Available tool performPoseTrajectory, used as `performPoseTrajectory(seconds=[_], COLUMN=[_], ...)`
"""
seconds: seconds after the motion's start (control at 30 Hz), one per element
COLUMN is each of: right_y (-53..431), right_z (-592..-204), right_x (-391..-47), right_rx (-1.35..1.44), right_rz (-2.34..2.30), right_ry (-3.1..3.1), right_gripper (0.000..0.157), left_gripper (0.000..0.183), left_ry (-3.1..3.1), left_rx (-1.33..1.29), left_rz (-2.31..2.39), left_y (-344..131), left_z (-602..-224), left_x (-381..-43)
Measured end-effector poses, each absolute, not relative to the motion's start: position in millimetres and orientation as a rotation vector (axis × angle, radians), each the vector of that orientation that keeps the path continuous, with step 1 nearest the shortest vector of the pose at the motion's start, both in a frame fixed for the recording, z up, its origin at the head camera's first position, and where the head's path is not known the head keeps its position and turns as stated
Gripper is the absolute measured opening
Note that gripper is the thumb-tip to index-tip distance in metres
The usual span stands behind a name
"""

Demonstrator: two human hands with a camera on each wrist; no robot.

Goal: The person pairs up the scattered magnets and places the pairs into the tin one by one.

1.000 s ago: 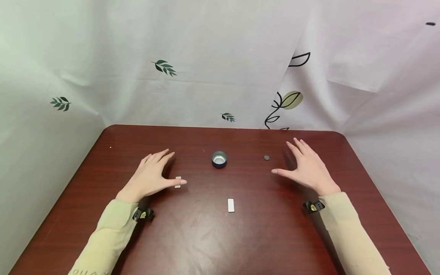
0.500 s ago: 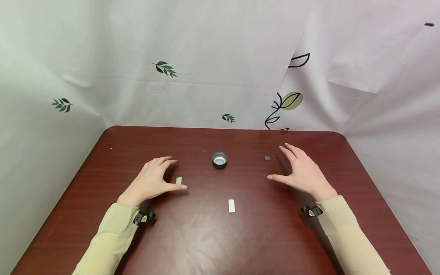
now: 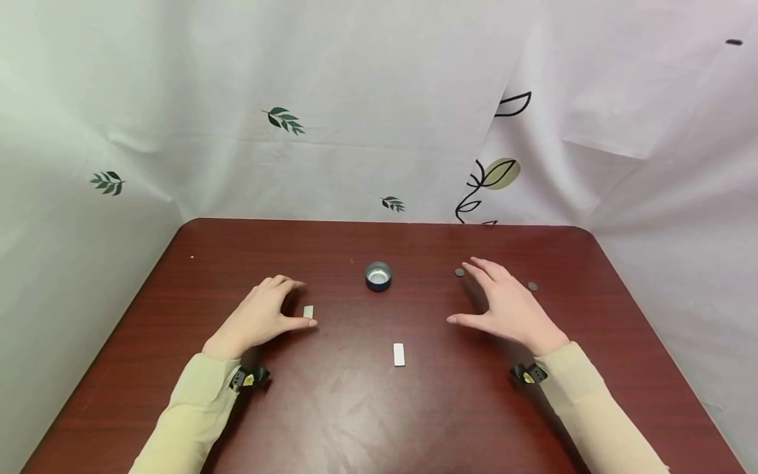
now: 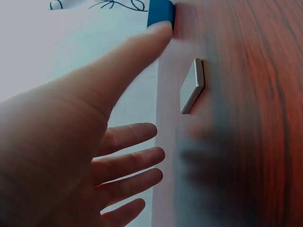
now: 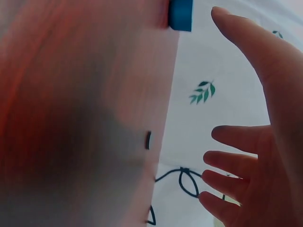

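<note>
My left hand (image 3: 260, 317) hovers low over the left part of the table, thumb spread from the fingers and nothing held. Between its thumb and fingers, on the wood, lies a small pale flat rectangular piece (image 3: 308, 311), its thickness showing in the left wrist view (image 4: 192, 87). My right hand (image 3: 503, 306) is spread the same way on the right, holding nothing. By its fingertips lies a small dark disc (image 3: 459, 272); a second disc (image 3: 533, 286) is behind the hand. A round dark-blue cap (image 3: 378, 276), hollow side up, sits between the hands.
A white flat rectangular piece (image 3: 399, 355) lies nearer the front middle of the brown table (image 3: 355, 421). A pale curtain (image 3: 343, 164) with leaf prints hangs along the back and sides. Each wrist wears a small black camera.
My right hand has moved left and nearer to me, uncovering the second disc. My left hand has lowered slightly, its fingers drawing a little toward me. The things on the table stay put.
</note>
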State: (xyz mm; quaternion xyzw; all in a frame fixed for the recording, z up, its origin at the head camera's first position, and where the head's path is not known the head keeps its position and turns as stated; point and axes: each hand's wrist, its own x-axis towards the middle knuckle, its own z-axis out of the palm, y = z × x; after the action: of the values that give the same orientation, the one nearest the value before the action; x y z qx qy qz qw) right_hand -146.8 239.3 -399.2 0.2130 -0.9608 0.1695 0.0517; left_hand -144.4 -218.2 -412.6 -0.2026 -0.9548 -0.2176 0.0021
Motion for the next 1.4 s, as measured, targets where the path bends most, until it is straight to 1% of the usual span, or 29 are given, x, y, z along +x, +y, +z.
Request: performPoseTrajectory(seconds=[0.17,0.4,0.67,0.9,1.1,1.4], right_y=[230.7,216.1,200.7,189.4,179.5,161.5], right_z=[-401.7,-402.8,-404.2,-407.2,-408.9,-415.4], right_x=[-141.4,-131.7,-124.8,-120.9,-117.9,-112.5], right_rx=[0.733,0.826,0.879,0.949,1.036,1.176], right_rz=[0.515,0.525,0.579,0.647,0.662,0.715], right_ry=[-2.885,-2.893,-2.897,-2.864,-2.862,-2.83], right_gripper=[0.108,0.107,0.101,0.088,0.08,0.058], left_gripper=[0.065,0.052,0.05,0.043,0.038,0.033], left_ry=[-3.01,-2.985,-2.975,-2.941,-2.951,-2.955], left_rx=[-0.648,-0.697,-0.713,-0.751,-0.763,-0.762], left_rz=[-0.7,-0.723,-0.732,-0.77,-0.781,-0.814], left_y=[-219.0,-218.8,-217.4,-215.5,-215.1,-214.6], left_z=[-414.0,-413.5,-415.2,-417.2,-416.7,-417.4], left_x=[-143.8,-142.7,-143.2,-144.4,-144.8,-144.6])
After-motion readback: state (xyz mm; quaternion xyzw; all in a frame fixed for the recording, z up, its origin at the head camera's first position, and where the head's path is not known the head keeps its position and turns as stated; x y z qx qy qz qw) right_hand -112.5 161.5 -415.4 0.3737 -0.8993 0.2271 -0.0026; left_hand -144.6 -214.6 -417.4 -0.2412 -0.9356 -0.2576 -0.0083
